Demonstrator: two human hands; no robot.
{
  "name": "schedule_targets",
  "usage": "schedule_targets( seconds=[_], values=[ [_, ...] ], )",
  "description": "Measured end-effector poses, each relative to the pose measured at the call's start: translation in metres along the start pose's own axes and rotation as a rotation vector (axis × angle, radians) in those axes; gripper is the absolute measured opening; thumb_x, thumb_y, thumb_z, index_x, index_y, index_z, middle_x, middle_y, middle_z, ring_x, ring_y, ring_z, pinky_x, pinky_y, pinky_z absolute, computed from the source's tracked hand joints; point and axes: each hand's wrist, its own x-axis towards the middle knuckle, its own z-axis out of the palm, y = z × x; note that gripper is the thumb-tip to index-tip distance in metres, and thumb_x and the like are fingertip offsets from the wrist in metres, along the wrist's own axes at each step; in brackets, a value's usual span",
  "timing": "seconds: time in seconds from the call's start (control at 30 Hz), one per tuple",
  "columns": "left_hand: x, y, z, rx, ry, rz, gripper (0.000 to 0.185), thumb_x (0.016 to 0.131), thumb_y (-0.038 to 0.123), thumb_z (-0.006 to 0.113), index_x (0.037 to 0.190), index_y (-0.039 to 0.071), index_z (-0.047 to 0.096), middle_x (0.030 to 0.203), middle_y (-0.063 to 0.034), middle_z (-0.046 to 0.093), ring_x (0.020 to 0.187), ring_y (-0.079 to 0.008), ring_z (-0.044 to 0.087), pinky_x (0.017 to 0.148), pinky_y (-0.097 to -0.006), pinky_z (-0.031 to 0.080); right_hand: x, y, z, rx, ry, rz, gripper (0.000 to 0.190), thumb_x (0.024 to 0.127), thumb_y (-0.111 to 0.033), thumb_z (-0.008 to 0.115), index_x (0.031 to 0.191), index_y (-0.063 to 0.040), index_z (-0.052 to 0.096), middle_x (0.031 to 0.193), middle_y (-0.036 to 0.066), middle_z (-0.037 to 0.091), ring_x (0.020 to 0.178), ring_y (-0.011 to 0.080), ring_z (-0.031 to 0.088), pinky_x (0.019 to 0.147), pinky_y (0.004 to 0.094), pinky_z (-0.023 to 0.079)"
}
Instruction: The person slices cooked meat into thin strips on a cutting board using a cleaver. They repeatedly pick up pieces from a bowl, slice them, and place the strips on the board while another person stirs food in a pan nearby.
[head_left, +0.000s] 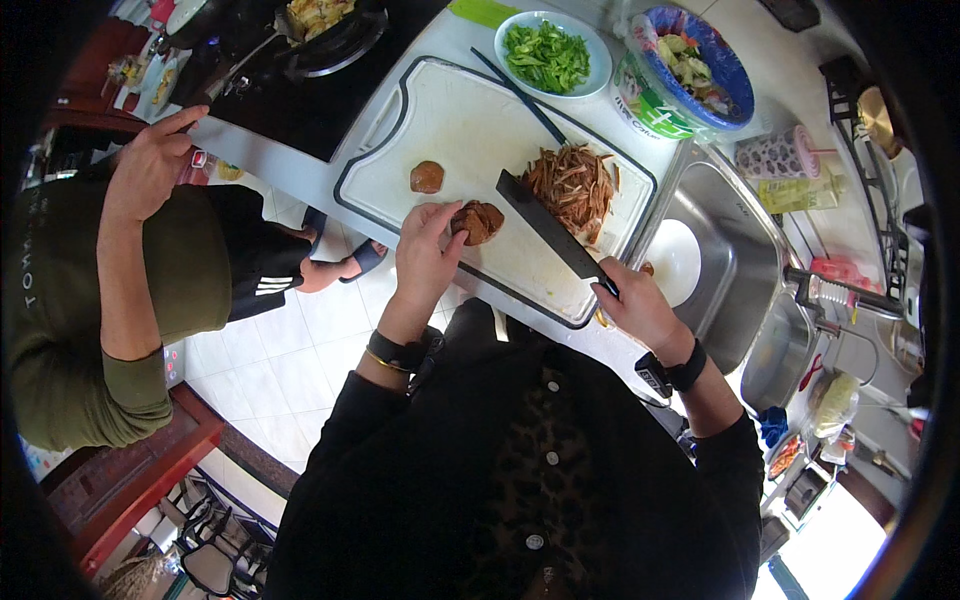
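On a white cutting board (420, 97) with a dark rim, my left hand (431, 244) has its fingers on a brown piece of food (480, 223), which looks partly sliced. My right hand (641, 304) grips the handle of a cleaver (551, 229), whose dark blade lies between that piece and a heap of brown shreds (574, 191). A smaller round brown piece (427, 177) sits apart on the board, up and left of my left hand. Dark chopsticks (525, 101) slant from the shreds past a bowl of chopped greens (546, 58).
A lined tub of food scraps (686, 75) stands behind the board. To the right, a white bowl (675, 259) rests in the steel sink (724, 277). At left, a co-worker's hand (150, 161) holds a spatula over a pan (345, 56) on the black cooktop (315, 112).
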Motion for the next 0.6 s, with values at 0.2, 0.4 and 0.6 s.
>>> schedule_targets(
  seconds=[0.2, 0.4, 0.6],
  values=[
    [0.0, 0.011, -0.007, 0.086, -0.049, 0.128, 0.058, 0.077, 0.014, 0.084, 0.132, 0.012, 0.064, 0.121, -0.0123, 0.065, 0.111, -0.0331, 0.061, 0.094, -0.0405, 0.052, -0.003, -0.003, 0.005, -0.023, 0.008, -0.06, 0.023, 0.095, -0.017, 0.065, 0.106, -0.002, 0.052, 0.082, 0.023, 0.065, 0.079, 0.0445, 0.067, 0.068, 0.052, 0.053],
    [0.0, 0.01, -0.001, 0.063, 0.008, 0.073, 0.059, 0.076, 0.017, 0.085, 0.131, 0.012, 0.064, 0.119, -0.0112, 0.066, 0.112, -0.0332, 0.061, 0.094, -0.0409, 0.052, -0.007, -0.008, 0.009, 0.014, -0.032, -0.04, 0.023, 0.095, -0.017, 0.065, 0.106, -0.003, 0.051, 0.084, 0.023, 0.065, 0.082, 0.0446, 0.066, 0.069, 0.052, 0.052],
    [-0.002, 0.014, 0.006, 0.099, 0.017, 0.094, 0.063, 0.075, 0.019, 0.086, 0.133, 0.01, 0.062, 0.12, -0.0113, 0.065, 0.112, -0.0336, 0.059, 0.095, -0.0408, 0.051, -0.01, -0.008, 0.009, 0.053, -0.021, -0.06, 0.023, 0.095, -0.017, 0.065, 0.108, -0.003, 0.052, 0.083, 0.023, 0.065, 0.083, 0.0451, 0.066, 0.069, 0.0523, 0.052]
  ],
)
